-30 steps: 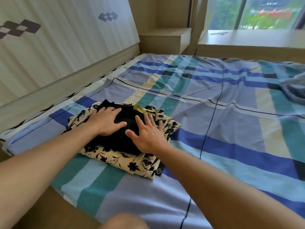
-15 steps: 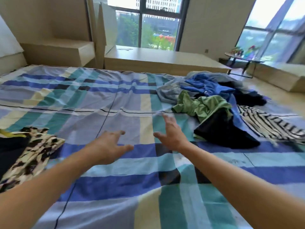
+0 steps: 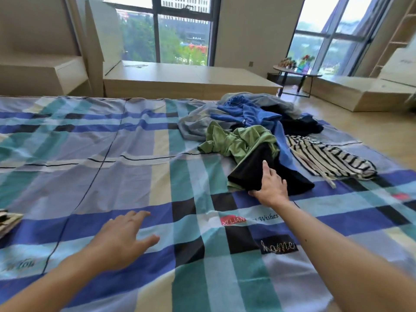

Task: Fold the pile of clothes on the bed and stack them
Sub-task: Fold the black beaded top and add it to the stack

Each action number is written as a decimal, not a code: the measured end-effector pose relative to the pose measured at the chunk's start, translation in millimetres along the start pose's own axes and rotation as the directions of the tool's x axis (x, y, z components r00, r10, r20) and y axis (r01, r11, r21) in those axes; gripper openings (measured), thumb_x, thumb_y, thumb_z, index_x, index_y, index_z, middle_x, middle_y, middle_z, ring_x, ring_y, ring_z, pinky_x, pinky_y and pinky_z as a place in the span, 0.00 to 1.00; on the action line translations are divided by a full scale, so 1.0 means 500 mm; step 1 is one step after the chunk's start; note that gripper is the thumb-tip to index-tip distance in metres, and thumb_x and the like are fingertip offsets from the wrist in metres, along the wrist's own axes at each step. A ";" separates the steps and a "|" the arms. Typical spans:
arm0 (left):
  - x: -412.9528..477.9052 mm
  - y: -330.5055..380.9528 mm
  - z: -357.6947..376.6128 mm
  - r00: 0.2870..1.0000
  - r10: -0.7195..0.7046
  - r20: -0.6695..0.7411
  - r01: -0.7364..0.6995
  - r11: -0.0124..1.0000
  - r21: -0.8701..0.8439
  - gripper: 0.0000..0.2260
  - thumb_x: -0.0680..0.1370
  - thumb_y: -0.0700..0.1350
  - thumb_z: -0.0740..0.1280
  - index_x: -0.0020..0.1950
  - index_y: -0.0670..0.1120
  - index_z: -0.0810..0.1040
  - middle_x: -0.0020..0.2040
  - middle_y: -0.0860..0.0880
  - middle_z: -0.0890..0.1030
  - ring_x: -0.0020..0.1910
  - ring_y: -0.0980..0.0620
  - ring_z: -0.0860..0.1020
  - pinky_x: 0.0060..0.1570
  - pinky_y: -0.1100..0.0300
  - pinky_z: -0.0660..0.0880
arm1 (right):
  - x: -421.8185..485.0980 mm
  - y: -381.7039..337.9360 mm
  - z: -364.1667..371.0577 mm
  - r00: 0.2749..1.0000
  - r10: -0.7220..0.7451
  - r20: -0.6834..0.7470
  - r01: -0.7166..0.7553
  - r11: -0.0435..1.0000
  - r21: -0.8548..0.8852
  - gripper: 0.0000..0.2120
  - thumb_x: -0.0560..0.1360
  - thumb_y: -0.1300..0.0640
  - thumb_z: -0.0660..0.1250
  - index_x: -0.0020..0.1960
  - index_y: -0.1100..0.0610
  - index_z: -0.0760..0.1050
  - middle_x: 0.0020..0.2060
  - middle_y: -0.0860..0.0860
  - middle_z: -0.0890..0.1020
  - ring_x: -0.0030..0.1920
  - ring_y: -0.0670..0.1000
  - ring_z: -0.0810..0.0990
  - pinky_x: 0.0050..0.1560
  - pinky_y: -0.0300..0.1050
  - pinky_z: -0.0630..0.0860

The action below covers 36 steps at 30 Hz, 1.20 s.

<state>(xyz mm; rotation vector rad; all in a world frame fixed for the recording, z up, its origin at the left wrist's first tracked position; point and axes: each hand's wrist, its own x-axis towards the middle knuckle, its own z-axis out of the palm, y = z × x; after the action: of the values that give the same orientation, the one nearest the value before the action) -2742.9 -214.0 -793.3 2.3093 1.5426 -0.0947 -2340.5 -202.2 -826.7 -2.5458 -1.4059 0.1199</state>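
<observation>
A loose pile of clothes (image 3: 245, 122) lies on the right half of the bed: grey, blue, green (image 3: 234, 143) and striped (image 3: 326, 156) pieces. At the pile's near edge is a black garment (image 3: 252, 172). My right hand (image 3: 270, 185) lies on it, fingers on top and thumb at its near hem, taking hold of the cloth. My left hand (image 3: 121, 239) hovers over the sheet with its fingers spread and holds nothing. A corner of the folded stack (image 3: 7, 221) shows at the left edge.
The plaid bedsheet (image 3: 112, 165) covers the wide bed. Low wooden platforms (image 3: 189, 79) run along the far side under the windows. A small round table (image 3: 295, 72) stands on the wooden floor at the right.
My view swung right from the folded stack to the loose pile. My right hand reached forward and landed on the black garment. My left hand stays open over the sheet.
</observation>
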 end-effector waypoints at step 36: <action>-0.075 0.065 -0.040 0.972 0.221 -0.080 -0.222 0.749 -0.624 0.24 0.73 0.40 0.65 0.63 0.63 0.77 0.54 0.53 0.81 0.31 0.64 0.77 0.32 0.71 0.70 | -0.184 -0.234 -0.133 0.645 -0.720 0.255 0.704 0.690 0.169 0.34 0.64 0.38 0.78 0.68 0.41 0.71 0.63 0.44 0.73 0.64 0.48 0.72 0.68 0.51 0.69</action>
<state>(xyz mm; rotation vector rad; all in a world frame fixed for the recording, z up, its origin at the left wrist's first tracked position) -2731.5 -251.6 -756.8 1.9050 1.0529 0.4278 -2474.3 -230.4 -737.8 -1.7738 -2.3836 0.4132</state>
